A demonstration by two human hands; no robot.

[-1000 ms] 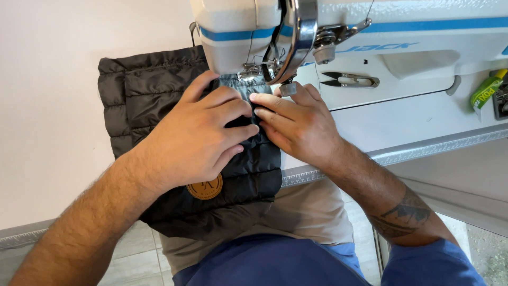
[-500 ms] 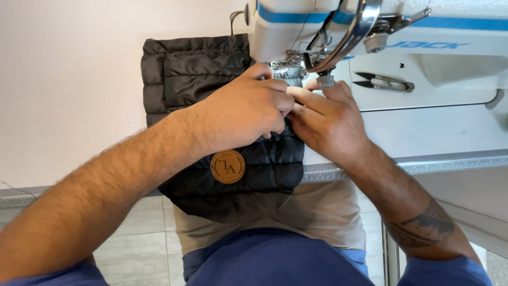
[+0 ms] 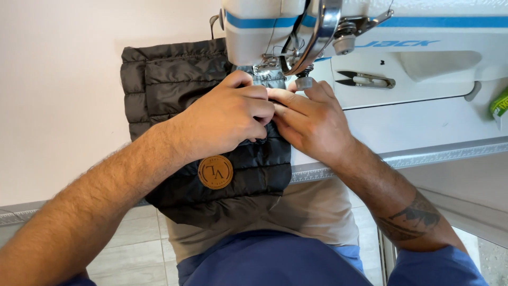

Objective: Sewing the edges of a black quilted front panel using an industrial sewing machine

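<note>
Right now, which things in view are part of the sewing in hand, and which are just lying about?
In use:
- left hand and right hand, pressing on the fabric
- black quilted jacket with round brown patch
- sewing machine, presser foot

Lying about:
- thread snips on the machine bed
- green item at the right edge

Looking like a sewing workshop. Showing an industrial sewing machine [image 3: 370,32] (white, blue-striped), thread snips [image 3: 365,80] lying on its table [image 3: 423,127].

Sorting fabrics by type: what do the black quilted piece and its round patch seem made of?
Quilted piece: likely thin synthetic shell over padding, shown by its slight sheen and puffy stitched channels. Round patch: looks like tan leather or imitation, matte, with a stitched edge.
</note>
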